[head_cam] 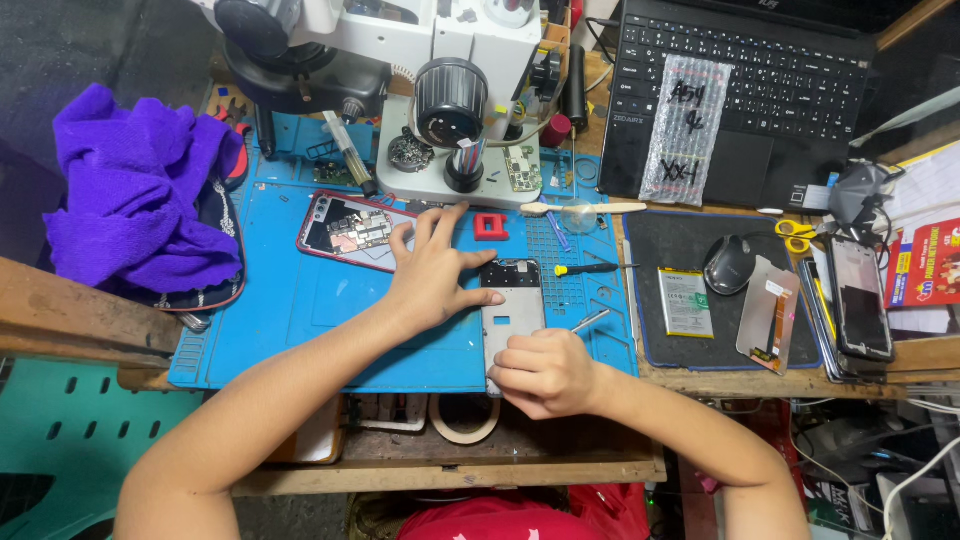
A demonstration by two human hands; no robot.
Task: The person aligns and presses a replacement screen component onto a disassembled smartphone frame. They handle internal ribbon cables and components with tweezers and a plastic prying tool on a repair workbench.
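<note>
- I see my right hand (545, 372) curled into a loose fist at the near end of the grey phone frame (512, 310), fingers closed around a thin metal tool (590, 320) whose tip points away to the right.
- My left hand (432, 272) lies spread and open, fingertips pressing the frame's left edge and far corner; it clamps nothing, only steadies.
- The frame lies flat and lengthwise on the blue work mat (290, 310), between my two hands, touching both.
- Just left of my left hand lies an opened phone (355, 232) with a red rim and bare circuit board, partly under my fingers.
- A small red block (491, 227) sits just beyond the frame, and a yellow-handled screwdriver (588, 268) lies to its right.
- Right of the mat, on a dark pad (680, 350), I see a flat white battery (685, 301), a black mouse (728, 264) and a tilted screen panel (768, 315).
- Far right, a red printed box (922, 262) lies beside a dark phone (861, 297) and yellow-handled scissors (795, 234).
- A clear bubble-wrap bag (686, 130) with handwritten marks rests on the black laptop (740, 80) at the far side.
- A white microscope (440, 90) stands far centre; a purple cloth (135, 190) is heaped at the left.
- The whole lot sits on a worn wooden bench (450, 460), with a roll of tape (465, 420) on its near shelf.
</note>
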